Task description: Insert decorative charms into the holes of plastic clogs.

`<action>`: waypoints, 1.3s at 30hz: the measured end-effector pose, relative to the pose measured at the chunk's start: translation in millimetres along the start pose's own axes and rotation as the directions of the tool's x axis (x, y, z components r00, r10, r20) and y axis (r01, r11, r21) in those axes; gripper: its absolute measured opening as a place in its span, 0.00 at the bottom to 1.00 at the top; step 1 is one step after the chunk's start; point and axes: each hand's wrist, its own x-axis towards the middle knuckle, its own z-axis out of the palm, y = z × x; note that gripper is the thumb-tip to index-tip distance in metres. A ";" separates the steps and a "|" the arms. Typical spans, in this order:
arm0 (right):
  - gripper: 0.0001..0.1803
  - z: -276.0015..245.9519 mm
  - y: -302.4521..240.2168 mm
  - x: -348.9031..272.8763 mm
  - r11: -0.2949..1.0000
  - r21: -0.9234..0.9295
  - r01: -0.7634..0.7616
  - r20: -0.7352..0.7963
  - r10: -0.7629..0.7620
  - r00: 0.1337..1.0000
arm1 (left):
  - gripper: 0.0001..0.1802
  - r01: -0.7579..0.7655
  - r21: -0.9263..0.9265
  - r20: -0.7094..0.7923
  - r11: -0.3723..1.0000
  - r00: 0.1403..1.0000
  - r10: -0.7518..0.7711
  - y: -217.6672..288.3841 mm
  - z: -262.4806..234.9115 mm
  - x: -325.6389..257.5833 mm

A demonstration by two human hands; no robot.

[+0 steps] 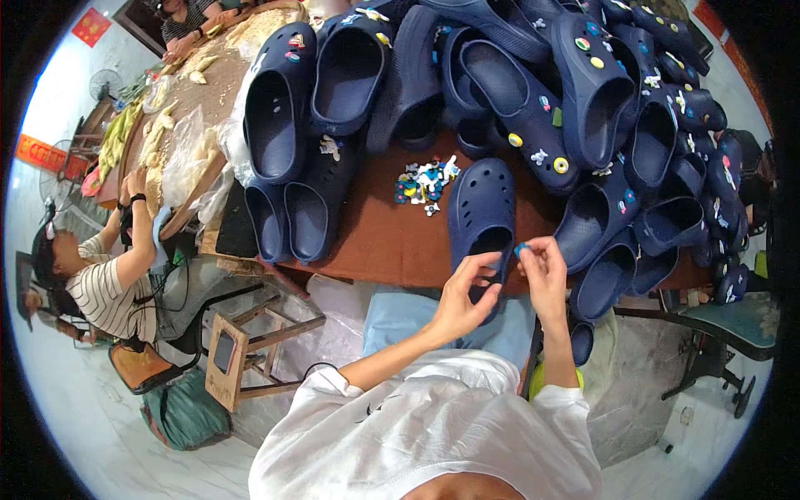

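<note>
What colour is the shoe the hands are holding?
Dark navy blue clog, seen clearly in the head view.

On the table [392, 242], a single clog [482, 218] lies at the near edge just right of a small pile of shoe charms [425, 182], with heaped clogs [583, 92] behind and to its right, and a wooden stool [242, 350] on the floor to the left.

Both forearms bare, rising from white sleeves; left hand [463, 293] raised, fingers curled with thumb opposed; right hand [543, 268] just beside it, fingertips [525, 247] pinched together; wrists slightly bent.
</note>
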 end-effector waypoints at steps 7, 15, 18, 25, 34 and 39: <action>0.06 -22.9 41.6 23.9 0.997 -0.071 -0.040 -0.061 0.036 0.998 | 0.34 0.257 -0.392 -0.005 0.883 0.960 -0.281 -55.6 41.0 17.2; 0.07 -16.5 43.9 31.8 0.996 -0.050 -0.070 0.009 0.070 0.997 | 0.18 0.211 -0.671 -0.114 0.711 0.918 -0.380 -29.6 52.5 59.8; 0.06 -19.8 44.8 35.8 0.987 0.073 -0.143 -0.009 0.144 0.990 | 0.18 0.234 -0.565 -0.193 0.791 0.895 -0.402 -22.0 55.0 59.1; 0.08 -31.9 48.2 30.9 0.975 0.125 -0.182 0.072 0.174 0.982 | 0.16 0.164 -0.554 -0.199 0.816 0.926 -0.321 -35.7 64.9 29.0; 0.09 -23.7 38.7 22.7 0.927 0.151 -0.344 0.168 0.319 0.933 | 0.11 0.250 -0.648 -0.083 0.720 0.916 -0.392 -22.6 37.1 21.9; 0.10 -37.7 48.1 17.3 0.910 0.202 -0.362 0.175 0.331 0.927 | 0.13 0.276 -0.646 -0.013 0.712 0.928 -0.371 -25.7 42.2 16.6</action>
